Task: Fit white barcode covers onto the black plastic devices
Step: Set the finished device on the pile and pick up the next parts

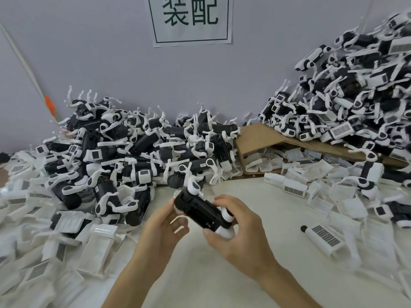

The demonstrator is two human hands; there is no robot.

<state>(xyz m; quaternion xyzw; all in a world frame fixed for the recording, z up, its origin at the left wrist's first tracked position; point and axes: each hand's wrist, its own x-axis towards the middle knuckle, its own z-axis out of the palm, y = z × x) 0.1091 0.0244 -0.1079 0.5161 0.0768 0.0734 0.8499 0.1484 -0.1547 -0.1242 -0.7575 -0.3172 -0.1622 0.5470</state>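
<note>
A person at a white tabletop [222,281] holds one black device [200,213] in both hands, tilted just above the surface at the centre of the scene. The left hand [164,221] grips the device's upper end, fingers curled beneath it. The right hand [242,232] wraps round the lower end, where a rounded white part shows. A single white cover [325,240], its barcode label facing up, lies on the tabletop near the right hand, apart from it. A left heap [133,152] of black-and-white devices sits against the wall [89,52]. A taller right heap [355,96] spills over a brown cardboard box [262,136]. More white covers [66,252] litter both sides. A printed sign [191,18] hangs on the wall above.
</note>
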